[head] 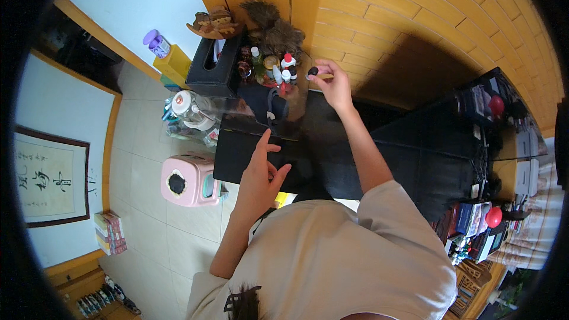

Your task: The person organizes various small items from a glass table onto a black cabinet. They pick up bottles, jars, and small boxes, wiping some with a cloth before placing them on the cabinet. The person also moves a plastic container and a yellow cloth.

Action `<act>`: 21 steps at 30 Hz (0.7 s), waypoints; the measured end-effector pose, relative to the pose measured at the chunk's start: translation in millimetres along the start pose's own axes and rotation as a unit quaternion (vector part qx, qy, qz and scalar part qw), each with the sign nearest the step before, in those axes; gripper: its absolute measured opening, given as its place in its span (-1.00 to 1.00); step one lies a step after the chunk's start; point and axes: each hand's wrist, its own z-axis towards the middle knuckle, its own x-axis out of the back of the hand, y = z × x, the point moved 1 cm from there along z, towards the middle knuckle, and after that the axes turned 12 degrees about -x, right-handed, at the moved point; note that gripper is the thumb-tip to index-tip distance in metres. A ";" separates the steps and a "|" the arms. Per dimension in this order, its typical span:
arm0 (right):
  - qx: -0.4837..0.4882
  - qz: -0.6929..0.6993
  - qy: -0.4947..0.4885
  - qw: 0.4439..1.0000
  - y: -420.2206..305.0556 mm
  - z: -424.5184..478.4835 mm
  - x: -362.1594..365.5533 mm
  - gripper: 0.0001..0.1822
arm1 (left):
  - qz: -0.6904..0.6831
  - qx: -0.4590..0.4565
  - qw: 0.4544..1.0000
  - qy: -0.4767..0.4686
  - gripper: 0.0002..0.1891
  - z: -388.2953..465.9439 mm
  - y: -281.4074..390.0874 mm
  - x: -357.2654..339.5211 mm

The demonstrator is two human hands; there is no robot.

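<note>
My right hand (334,83) is raised near the yellow wall panelling, pinching a small dark round object (313,71) between thumb and fingers; what it is stays too small to tell. My left hand (259,178) hovers above a low black surface (238,153) with its fingers spread and nothing in them. Past its fingertips a dark fabric item with a strap (266,106) lies on a glossy shelf (297,118). Behind that, small bottles cluster together: a white one with a red cap (288,60), a white-capped one (286,75) and a green one (257,63).
A black tissue box (208,67) bears a carved wooden ornament (217,23). A glass kettle (194,111) stands left of the shelf, above a pink plastic bin (186,181) on the tiled floor. A television (466,115) spans the right. Books (470,218) are stacked below it.
</note>
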 end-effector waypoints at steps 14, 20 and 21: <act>0.016 -0.076 -0.074 0.994 51.2 34.1 -44.5 -0.62 | 0.034 0.015 0.999 -0.002 -0.27 -11.3 -15.7 3.4; 0.039 -0.035 0.020 0.998 59.2 33.5 -50.5 -0.59 | 0.027 0.018 0.999 -0.015 -0.29 -8.6 -10.8 -0.4; 0.042 -0.036 0.055 0.997 54.6 26.3 -52.0 -0.60 | 0.031 0.021 0.999 -0.013 -0.29 -10.0 -11.0 0.4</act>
